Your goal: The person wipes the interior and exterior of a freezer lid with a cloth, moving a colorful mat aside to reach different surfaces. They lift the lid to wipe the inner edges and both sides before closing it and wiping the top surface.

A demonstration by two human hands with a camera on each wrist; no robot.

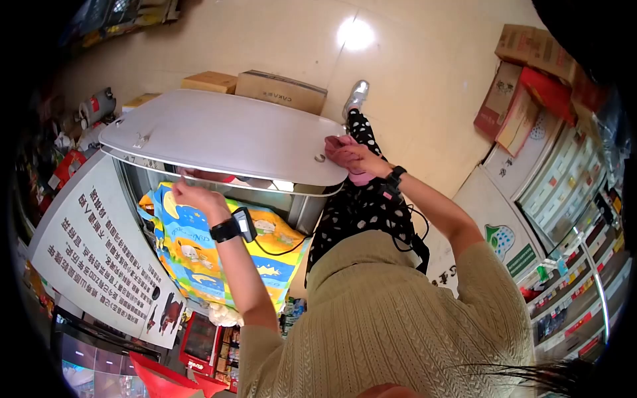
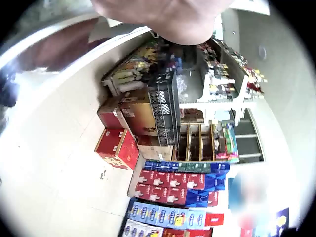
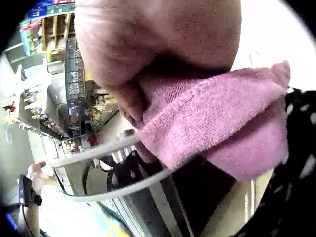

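Observation:
In my right hand [image 1: 363, 161] I grip a folded pink cloth [image 3: 212, 118] at the right end of a long white oval top [image 1: 232, 136]. The cloth lies over the rounded edge of that top and bunches under my fingers. My left hand [image 1: 199, 198] is bent in at the near long edge, fingertips right by the glossy rim. Whether these fingers hold the rim, I cannot tell. A colourful cartoon-print cloth [image 1: 199, 255] hangs below the top, partly under my left forearm. In the left wrist view only a blurred part of the left hand [image 2: 168, 17] shows.
A white panel with printed text [image 1: 99, 245] curves along the left side. Cardboard boxes [image 1: 282, 91] stand on the floor behind the top. More boxes [image 1: 501, 99] and a glass-fronted cabinet [image 1: 564, 192] are on the right. Stacked packaged goods [image 2: 168, 187] line the shop floor.

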